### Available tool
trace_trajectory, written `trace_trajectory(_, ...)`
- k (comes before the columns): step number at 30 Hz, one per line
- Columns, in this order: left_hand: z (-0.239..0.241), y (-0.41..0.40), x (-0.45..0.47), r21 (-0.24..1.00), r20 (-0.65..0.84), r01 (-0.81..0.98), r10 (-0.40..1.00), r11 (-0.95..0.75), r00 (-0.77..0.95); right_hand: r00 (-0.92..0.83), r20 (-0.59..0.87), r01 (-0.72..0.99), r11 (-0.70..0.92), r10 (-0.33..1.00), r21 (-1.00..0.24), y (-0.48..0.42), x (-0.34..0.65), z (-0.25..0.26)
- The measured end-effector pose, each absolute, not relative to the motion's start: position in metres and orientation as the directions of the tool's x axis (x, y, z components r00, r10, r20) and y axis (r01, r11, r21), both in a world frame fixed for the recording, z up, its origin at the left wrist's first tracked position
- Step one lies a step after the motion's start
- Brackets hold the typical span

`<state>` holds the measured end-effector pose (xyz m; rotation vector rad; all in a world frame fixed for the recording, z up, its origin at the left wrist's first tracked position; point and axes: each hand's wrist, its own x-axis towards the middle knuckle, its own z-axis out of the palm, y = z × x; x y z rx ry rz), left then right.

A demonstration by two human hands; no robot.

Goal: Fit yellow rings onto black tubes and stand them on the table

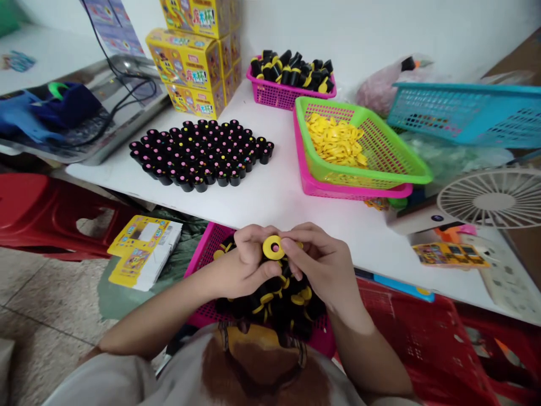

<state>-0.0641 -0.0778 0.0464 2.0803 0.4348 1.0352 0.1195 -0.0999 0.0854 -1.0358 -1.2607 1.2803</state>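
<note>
My left hand [251,256] is closed around a small black cup, whose body is mostly hidden by the fingers. A yellow ring [267,251] sits at the cup's near end, with a pink dot [276,248] showing through its hole. My right hand [323,262] pinches the ring's right edge between thumb and fingers. A bit of yellow shows behind the right fingers; I cannot tell what it belongs to. Below both hands, a pink basket [198,254] on my lap holds many black cups with yellow rings [274,307].
Black cups with pink dots [203,149] stand grouped on the white table [270,197]. A green basket [380,141] holds yellow pieces [333,141]. Behind are a pink basket of cups [274,97] and stacked yellow boxes [190,67]. A fan [490,200] stands right, a red stool [54,214] left.
</note>
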Motion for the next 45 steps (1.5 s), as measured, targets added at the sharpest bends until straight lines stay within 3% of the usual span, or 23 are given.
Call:
trace_trajectory(5,0.045,-0.086,-0.063,0.805,0.492,0.026,0.69,-0.593,0.531,-0.119,0.109,-0.101,0.097,0.987,-0.99,-0.106,0.116,0.082)
trace_trajectory(8,0.046,-0.09,-0.061,0.887,0.42,-0.05,0.758,-0.458,0.5,-0.113,0.267,0.074,0.276,0.957,-0.958,-0.106,0.12,0.076)
trace_trajectory(11,0.049,-0.095,-0.058,0.939,0.324,-0.257,0.831,-0.227,0.452,-0.265,0.536,0.272,0.596,0.801,-0.755,-0.102,0.129,0.069)
trace_trajectory(14,0.054,-0.102,-0.051,0.879,0.178,-0.468,0.848,0.092,0.5,-0.423,0.613,0.31,0.742,0.667,-0.594,-0.1,0.134,0.062)
trace_trajectory(18,0.058,-0.11,-0.041,0.749,0.041,-0.559,0.817,0.356,0.576,-0.389,0.643,0.216,0.744,0.659,-0.632,-0.104,0.13,0.057)
trace_trajectory(22,0.06,-0.114,-0.035,0.763,-0.096,-0.486,0.819,0.425,0.565,-0.303,0.656,0.151,0.714,0.691,-0.683,-0.111,0.119,0.058)
trace_trajectory(28,0.058,-0.114,-0.033,0.763,-0.186,-0.435,0.808,0.477,0.559,-0.195,0.658,0.24,0.686,0.727,-0.687,-0.121,0.109,0.059)
trace_trajectory(31,0.055,-0.113,-0.035,0.808,-0.13,-0.416,0.815,0.417,0.564,-0.23,0.623,0.192,0.662,0.748,-0.724,-0.118,0.117,0.061)
trace_trajectory(33,0.053,-0.114,-0.038,0.846,0.003,-0.437,0.816,0.307,0.577,-0.326,0.542,0.062,0.59,0.775,-0.805,-0.112,0.128,0.065)
trace_trajectory(36,0.053,-0.114,-0.048,0.913,0.253,-0.407,0.738,0.033,0.625,-0.465,0.457,-0.18,0.425,0.758,-0.887,-0.103,0.143,0.07)
trace_trajectory(38,0.057,-0.111,-0.057,0.932,0.357,-0.296,0.661,-0.207,0.66,-0.46,0.388,-0.259,0.297,0.798,-0.919,-0.099,0.146,0.07)
trace_trajectory(41,0.064,-0.103,-0.068,0.821,0.479,-0.117,0.561,-0.559,0.675,-0.433,0.117,-0.321,-0.032,0.894,-0.946,-0.097,0.14,0.066)
trace_trajectory(43,0.069,-0.099,-0.074,0.709,0.497,0.007,0.507,-0.705,0.704,-0.528,-0.081,-0.327,-0.291,0.845,-0.899,-0.098,0.134,0.061)
trace_trajectory(45,0.072,-0.098,-0.078,0.627,0.481,0.111,0.496,-0.771,0.723,-0.621,-0.191,-0.281,-0.444,0.76,-0.851,-0.1,0.13,0.056)
